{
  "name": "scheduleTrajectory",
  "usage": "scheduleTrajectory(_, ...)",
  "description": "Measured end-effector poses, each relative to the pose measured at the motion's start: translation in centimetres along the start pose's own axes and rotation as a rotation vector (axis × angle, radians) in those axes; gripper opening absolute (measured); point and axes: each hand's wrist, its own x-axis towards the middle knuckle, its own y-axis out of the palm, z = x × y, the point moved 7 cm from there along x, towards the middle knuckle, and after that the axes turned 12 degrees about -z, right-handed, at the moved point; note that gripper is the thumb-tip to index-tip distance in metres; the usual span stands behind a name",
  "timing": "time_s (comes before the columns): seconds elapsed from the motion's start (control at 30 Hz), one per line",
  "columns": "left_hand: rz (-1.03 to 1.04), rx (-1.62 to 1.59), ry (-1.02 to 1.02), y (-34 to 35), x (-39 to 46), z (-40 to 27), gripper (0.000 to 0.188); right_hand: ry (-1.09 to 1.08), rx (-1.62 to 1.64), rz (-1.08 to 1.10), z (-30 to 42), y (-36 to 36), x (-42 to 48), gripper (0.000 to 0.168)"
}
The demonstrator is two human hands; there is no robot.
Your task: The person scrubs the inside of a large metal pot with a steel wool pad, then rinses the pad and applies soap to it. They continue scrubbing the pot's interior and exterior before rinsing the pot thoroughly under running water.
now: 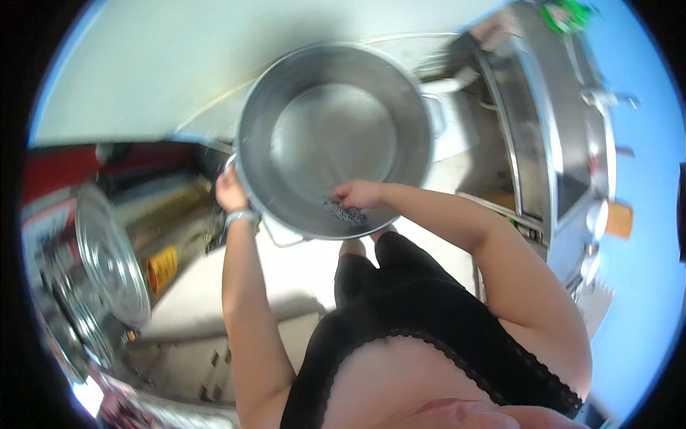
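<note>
A large, deep metal pot (335,69) with a loop handle on each side takes up the middle of the view, its mouth facing me. At the pot's left handle, my left hand (231,190) is closed on it. My right hand (359,194) reaches inside the near wall and grips a grey metal scouring pad (348,213), which lies against the pot's inner side. The pot's right handle (437,114) sticks out free of my hands. Inside, the pot's round bottom looks bare and shiny.
A stainless steel sink counter (546,123) with a faucet (611,99) stands at the right. Large round metal lids (110,257) stand at the left, near a yellow packet (162,268). A pale wall rises beyond the pot. Light floor tiles (292,268) show below it.
</note>
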Motion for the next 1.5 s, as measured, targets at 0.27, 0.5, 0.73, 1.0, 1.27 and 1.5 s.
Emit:
scheduleTrajectory(0.27, -0.111, 0.064, 0.108, -5.7, 2.8, -0.7, 0.045, -0.615, 1.367, -0.285, -1.3, -23.6, -24.7, 0.040)
scheduleTrajectory(0.5, 0.076, 0.008, 0.733, 4.0, -20.3, -23.4, 0.020, -0.936, 1.587, -0.822, -13.0, -43.4, -43.7, 0.038)
scheduleTrajectory(0.73, 0.802, 0.074, 1.044, 35.4, -50.7, -32.1, 0.036, -0.907, 1.953, -0.993, -26.0, -61.8, -47.7, 0.033)
scheduleTrajectory(1.0, 1.348, -0.180, 1.443, 69.8, -83.4, -40.8, 0.049, -0.844, 2.298, -0.873, -32.6, -67.4, -46.8, 0.021)
scheduleTrajectory(1.27, 1.452, 0.354, 1.619, 86.5, -92.2, -34.6, 0.050, -0.816, 2.176, -0.994, -34.3, -71.7, -48.5, 0.034)
scheduleTrajectory(1.5, 1.641, 0.025, -0.039, 88.9, -82.2, -31.8, 0.049, -0.934, 2.210, -1.001, -31.9, -77.0, -46.1, 0.032)
